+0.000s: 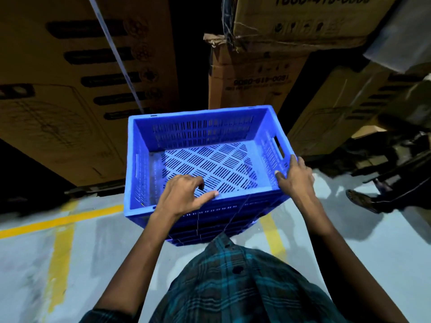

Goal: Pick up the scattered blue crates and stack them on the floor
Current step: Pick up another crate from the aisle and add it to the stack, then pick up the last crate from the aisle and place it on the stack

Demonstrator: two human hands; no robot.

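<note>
A blue slotted crate (205,141) sits on top of a stack of blue crates (217,226) on the grey floor, straight in front of me. It holds nothing. My left hand (184,194) grips its near rim, fingers curled over the edge into the crate and thumb along the rim. My right hand (295,177) holds the near right corner, thumb inside and fingers down the outer wall below the handle slot. The lower crates show only as stacked rims beneath the top one.
Tall cardboard boxes (70,94) wall in the far side, with more boxes (251,78) behind the stack. Yellow lines (58,257) mark the floor. Another person's sandalled foot (362,201) stands at the right.
</note>
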